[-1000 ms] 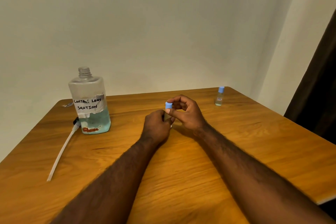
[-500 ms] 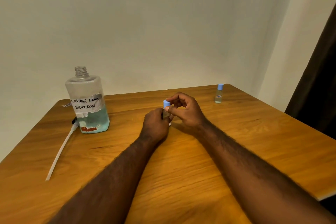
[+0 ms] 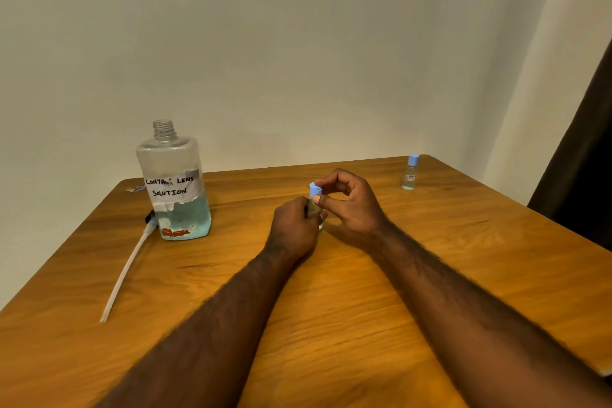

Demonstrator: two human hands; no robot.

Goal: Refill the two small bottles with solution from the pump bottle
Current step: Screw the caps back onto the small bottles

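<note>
A large clear bottle point(image 3: 174, 189) labelled "contact lens solution" stands open at the left of the wooden table point(image 3: 364, 325), a third full of blue-green liquid. Its pump head with the long white tube point(image 3: 127, 270) lies on the table beside it. In the middle my left hand point(image 3: 293, 227) grips a small clear bottle point(image 3: 313, 209), mostly hidden by my fingers. My right hand point(image 3: 347, 200) pinches that bottle's blue cap point(image 3: 314, 190) between thumb and forefinger. A second small bottle point(image 3: 410, 173) with a blue cap stands upright at the far right.
The table sits in a corner against pale walls. A dark curtain point(image 3: 586, 159) hangs at the right, past the table's edge. A small scrap point(image 3: 135, 189) lies behind the large bottle.
Both hands have stayed at the small bottle in the middle. My right fingers have shifted slightly on the blue cap. Nothing else on the table has moved.
</note>
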